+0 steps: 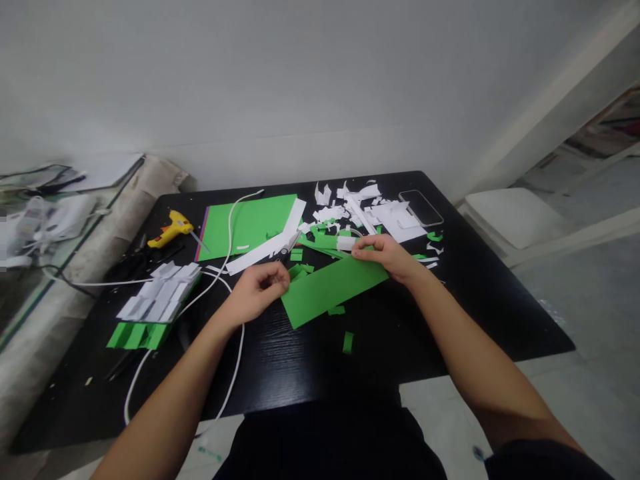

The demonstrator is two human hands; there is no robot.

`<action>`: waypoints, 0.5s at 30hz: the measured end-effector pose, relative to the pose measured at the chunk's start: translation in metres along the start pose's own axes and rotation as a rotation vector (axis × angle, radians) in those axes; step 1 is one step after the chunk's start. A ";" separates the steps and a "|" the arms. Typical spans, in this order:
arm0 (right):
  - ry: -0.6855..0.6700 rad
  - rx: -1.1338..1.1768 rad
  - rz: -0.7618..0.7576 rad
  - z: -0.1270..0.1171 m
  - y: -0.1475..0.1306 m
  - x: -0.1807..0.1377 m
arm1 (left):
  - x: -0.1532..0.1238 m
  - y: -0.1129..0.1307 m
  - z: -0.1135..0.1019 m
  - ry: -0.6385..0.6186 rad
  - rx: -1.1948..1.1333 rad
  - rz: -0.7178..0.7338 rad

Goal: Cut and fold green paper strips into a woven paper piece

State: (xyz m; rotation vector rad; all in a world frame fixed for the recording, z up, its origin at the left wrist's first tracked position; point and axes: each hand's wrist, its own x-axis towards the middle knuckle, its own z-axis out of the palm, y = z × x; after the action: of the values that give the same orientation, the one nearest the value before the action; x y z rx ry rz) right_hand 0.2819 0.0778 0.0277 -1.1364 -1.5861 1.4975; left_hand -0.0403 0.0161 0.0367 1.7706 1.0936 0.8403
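A green paper strip (334, 288) is stretched between my two hands, tilted up toward the right above the black table. My left hand (261, 288) pinches its left end between thumb and fingers. At the upper right end, my right hand (384, 257) grips the strip's edge in the same way. Behind the strip lie small green and white paper scraps (331, 213), partly covered by it. Scissors (289, 247) seem to lie just beyond my left hand, on a long white paper strip (260, 252). A small green piece (348, 343) rests nearer to me.
At the left sit a yellow glue gun (173, 229) and folded white and green paper pieces (161, 293). Green sheets (245, 223) lie at the back, crossed by a white cable (231, 230). A phone-shaped outline (423, 208) is at the back right. A white stool (513, 220) stands beyond the table.
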 end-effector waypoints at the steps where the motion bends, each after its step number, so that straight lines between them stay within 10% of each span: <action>1: 0.003 0.018 -0.001 0.000 0.001 0.000 | 0.000 0.000 -0.001 0.037 -0.008 -0.009; 7: -0.183 0.016 0.013 0.004 0.005 0.000 | 0.004 -0.004 0.002 0.322 -0.077 -0.062; 15: -0.347 -0.117 0.019 0.033 -0.001 -0.009 | -0.002 -0.006 0.028 0.173 -0.218 -0.179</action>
State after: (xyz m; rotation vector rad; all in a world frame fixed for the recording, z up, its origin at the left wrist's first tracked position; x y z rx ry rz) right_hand 0.2554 0.0561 0.0261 -0.9944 -1.9208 1.7030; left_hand -0.0187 0.0063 0.0201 1.4182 1.2040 0.9760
